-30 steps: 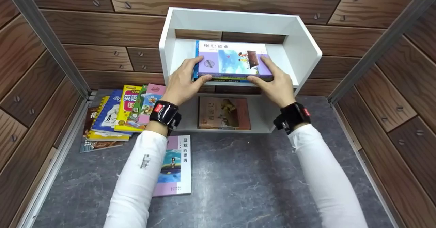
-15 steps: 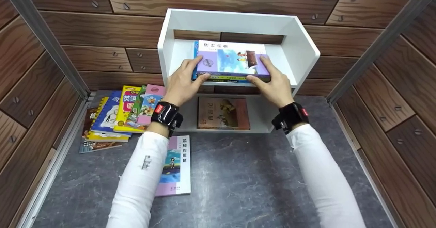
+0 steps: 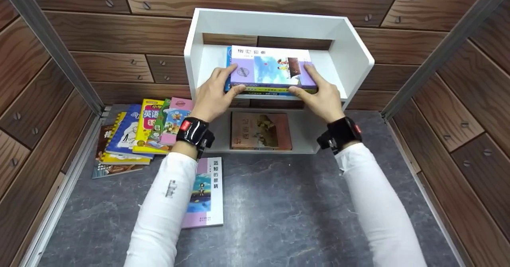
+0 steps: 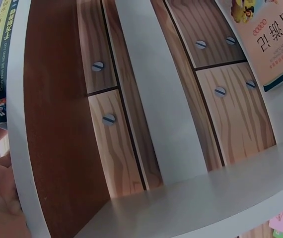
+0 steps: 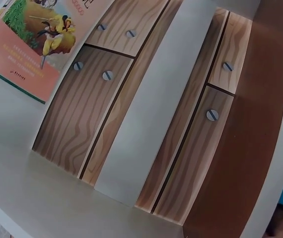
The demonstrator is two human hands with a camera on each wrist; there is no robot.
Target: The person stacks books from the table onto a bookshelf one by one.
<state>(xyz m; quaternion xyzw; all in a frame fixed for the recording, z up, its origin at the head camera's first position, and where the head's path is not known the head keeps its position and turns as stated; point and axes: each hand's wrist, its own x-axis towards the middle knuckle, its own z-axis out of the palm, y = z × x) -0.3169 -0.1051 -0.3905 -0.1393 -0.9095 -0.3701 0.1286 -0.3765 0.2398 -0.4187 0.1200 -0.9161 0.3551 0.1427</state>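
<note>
Stack of books (image 3: 275, 67) sits on the white shelf's (image 3: 354, 55) upper deck, top centre of the head view. Left hand (image 3: 215, 93) grips its left end, right hand (image 3: 326, 95) its right; both thumbs on the spine side. Orange book (image 3: 261, 131) on lower deck, mid-frame. Fanned books (image 3: 127, 137) on floor (image 3: 287, 207), left of frame. Lilac book (image 3: 211, 195) lower left of centre, partly behind left sleeve (image 3: 159, 219).

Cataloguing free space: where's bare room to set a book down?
Bare: grey floor between the lilac book and right wall; a narrower strip right of the salmon book, lower shelf. Crowded: upper shelf's middle, book stack between left hand and right hand; left floor, under overlapping books.
</note>
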